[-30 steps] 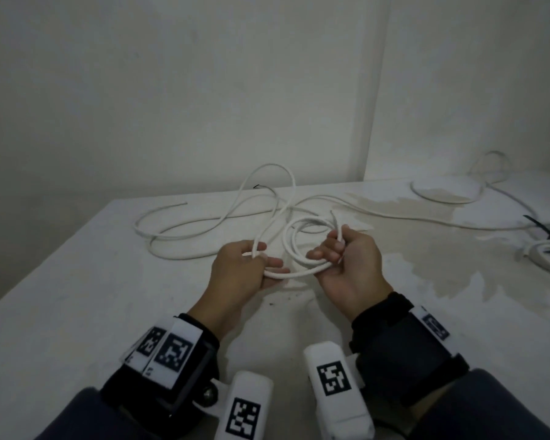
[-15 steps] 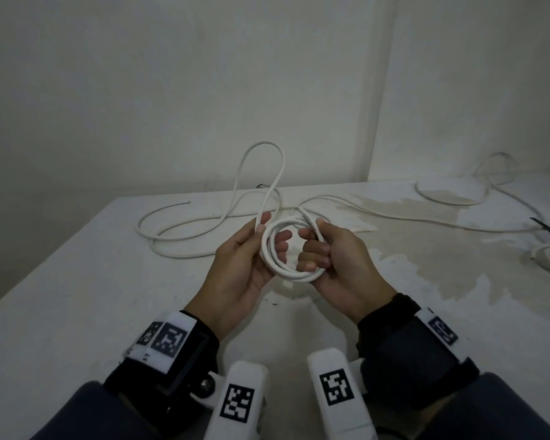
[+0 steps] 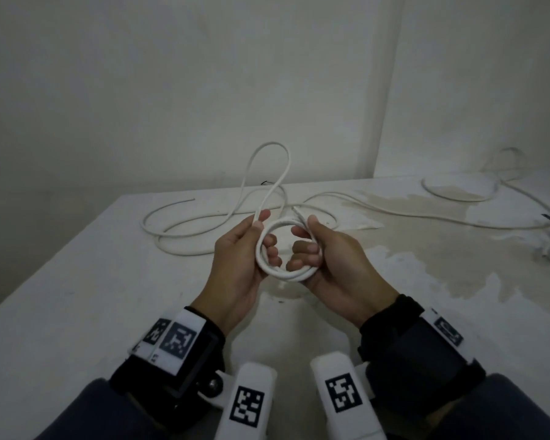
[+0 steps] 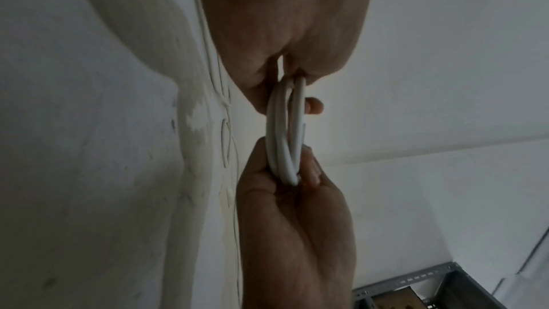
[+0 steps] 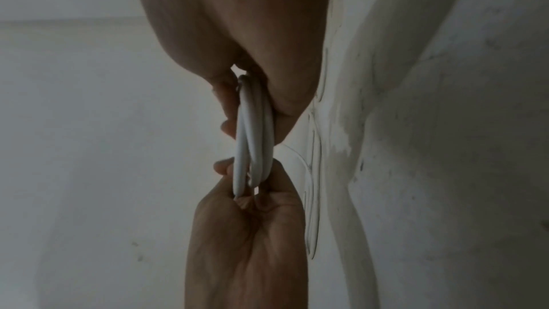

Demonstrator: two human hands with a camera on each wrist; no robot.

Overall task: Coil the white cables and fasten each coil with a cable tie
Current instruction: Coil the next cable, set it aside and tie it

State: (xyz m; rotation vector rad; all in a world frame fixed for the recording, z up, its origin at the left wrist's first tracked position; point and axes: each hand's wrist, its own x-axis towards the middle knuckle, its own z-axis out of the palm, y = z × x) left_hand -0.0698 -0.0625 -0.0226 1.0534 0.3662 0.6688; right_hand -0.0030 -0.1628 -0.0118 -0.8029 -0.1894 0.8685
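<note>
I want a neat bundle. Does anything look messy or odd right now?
The coil itself is tidy, held by the left hand and right hand. Odd bits: the loose cable sprawls in tangled loops on the table, one arching upward, and a blotchy stain marks the surface.

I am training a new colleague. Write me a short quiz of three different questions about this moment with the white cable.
1. True or false: a cable tie is already around the small coil.
2. Which hand holds the coil? A) left hand only B) right hand only C) both
3. Fill in: the uncoiled cable lies on the ____.

Key: 1 false, no tie shows on it. 2 C. 3 table.
</note>
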